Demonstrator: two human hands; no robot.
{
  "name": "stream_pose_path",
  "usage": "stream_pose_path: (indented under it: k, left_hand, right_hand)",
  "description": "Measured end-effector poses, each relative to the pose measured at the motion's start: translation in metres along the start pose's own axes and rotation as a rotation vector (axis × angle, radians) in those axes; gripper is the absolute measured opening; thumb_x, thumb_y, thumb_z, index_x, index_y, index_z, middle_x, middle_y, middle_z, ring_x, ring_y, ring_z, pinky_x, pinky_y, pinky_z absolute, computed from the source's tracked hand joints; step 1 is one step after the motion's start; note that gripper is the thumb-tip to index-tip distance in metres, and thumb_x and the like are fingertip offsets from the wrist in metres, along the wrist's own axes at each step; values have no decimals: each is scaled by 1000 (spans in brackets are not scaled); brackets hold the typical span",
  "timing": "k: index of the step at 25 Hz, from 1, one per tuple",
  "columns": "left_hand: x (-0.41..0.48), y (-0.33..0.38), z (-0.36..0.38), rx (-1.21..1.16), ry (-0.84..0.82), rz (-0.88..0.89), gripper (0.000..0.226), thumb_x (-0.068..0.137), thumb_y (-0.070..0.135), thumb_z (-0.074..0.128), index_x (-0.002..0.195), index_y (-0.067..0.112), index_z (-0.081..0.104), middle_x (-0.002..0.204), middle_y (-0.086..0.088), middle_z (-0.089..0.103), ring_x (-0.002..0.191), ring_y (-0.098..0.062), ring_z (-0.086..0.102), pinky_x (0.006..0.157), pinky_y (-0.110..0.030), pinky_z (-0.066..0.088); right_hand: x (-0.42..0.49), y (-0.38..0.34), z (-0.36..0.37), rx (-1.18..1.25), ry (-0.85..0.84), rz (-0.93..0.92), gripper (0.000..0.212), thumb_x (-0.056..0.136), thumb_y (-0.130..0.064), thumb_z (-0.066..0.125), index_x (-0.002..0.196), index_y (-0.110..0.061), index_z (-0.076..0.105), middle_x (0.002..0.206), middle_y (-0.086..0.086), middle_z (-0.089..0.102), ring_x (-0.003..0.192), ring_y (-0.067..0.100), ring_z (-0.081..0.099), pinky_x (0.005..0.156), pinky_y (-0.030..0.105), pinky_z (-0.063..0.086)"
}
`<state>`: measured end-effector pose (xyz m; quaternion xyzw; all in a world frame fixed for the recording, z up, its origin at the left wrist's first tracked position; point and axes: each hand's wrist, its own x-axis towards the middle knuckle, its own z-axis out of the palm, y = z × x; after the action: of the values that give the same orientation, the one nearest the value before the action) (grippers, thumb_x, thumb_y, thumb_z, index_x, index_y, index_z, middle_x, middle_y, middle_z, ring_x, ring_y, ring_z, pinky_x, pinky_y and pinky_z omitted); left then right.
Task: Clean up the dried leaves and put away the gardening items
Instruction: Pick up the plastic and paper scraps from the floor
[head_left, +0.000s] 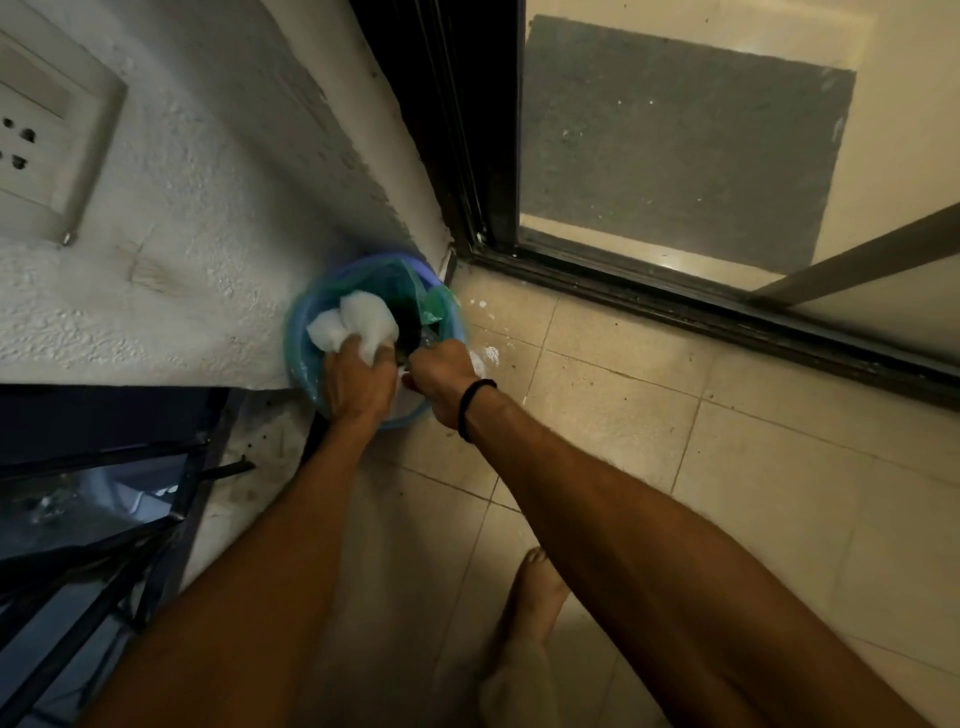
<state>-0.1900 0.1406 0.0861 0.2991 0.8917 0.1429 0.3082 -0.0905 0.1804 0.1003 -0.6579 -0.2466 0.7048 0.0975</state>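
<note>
Bin (410, 420), blue, green liner (400, 283), directly beneath both hands. Left hand (358, 382) clamped on crumpled white bag (363, 317) over its mouth. Right hand (441, 376), black wristband (475, 408), fingers curled at near rim; what it holds cannot be told

Grey doormat (675, 145) beyond door frame (623, 293), wall socket (47, 130)
</note>
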Motion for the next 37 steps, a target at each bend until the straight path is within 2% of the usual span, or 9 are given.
stream_pose_path:
  k: [2,6,10,12,14,20,28,33,37]
  left_hand:
    - [-4,1,2,178,-276,-85,79,89,63,46,154,18,33,154,-23,34,134,-43,40,109,-50,37]
    - [-22,20,-3,288,-176,-5,64,100,42,50,157,29,25,163,-20,14,144,-43,25,117,-51,24]
    - [-54,44,-9,296,-2,64,60,97,28,55,152,13,36,152,-30,32,136,-47,36,112,-51,32]
    - [-87,59,-6,229,163,178,47,93,16,56,137,0,52,134,-35,49,124,-49,46,103,-53,39]
    - [-131,73,8,220,202,321,37,89,10,54,123,-4,58,120,-37,55,114,-50,50,98,-56,41]
    - [-288,127,106,385,-116,617,38,87,5,57,126,6,57,119,-27,55,107,-45,53,89,-55,48]
    - [-448,245,259,501,-398,988,38,93,12,55,131,8,54,123,-21,55,109,-37,55,86,-47,50]
    - [-529,304,351,606,-444,1153,36,96,17,55,132,9,54,125,-19,54,110,-34,55,83,-44,50]
    - [-602,330,413,670,-507,1195,36,96,18,55,131,9,54,125,-19,53,110,-34,54,82,-43,50]
  right_hand:
    - [-16,5,-9,-89,-27,-53,32,82,-13,64,110,2,65,105,16,67,100,30,64,88,43,57]
    - [-39,20,-33,-173,-35,-110,21,80,-5,60,97,-2,72,97,14,70,95,29,66,85,42,58]
    - [-60,37,-75,-73,5,-101,13,81,-11,62,81,-6,73,89,16,73,89,33,70,80,50,59]
    - [-73,48,-107,-26,48,-97,17,81,-14,58,69,-10,69,84,16,73,86,34,71,78,52,59]
    - [-84,64,-146,12,107,-89,22,78,-23,53,74,-9,69,83,14,73,86,35,70,80,51,58]
    - [-146,112,-339,151,422,-65,21,93,-19,52,99,-12,72,103,8,73,99,23,68,86,26,54]
    - [-210,234,-601,338,827,19,18,94,-14,52,95,-15,70,104,6,71,99,24,64,83,25,50]
    - [-245,314,-702,431,892,96,19,95,-16,52,99,-11,70,103,6,71,96,23,64,73,20,42]
    - [-268,370,-762,486,940,159,22,93,-18,51,98,-11,72,100,7,72,97,25,64,76,22,46]
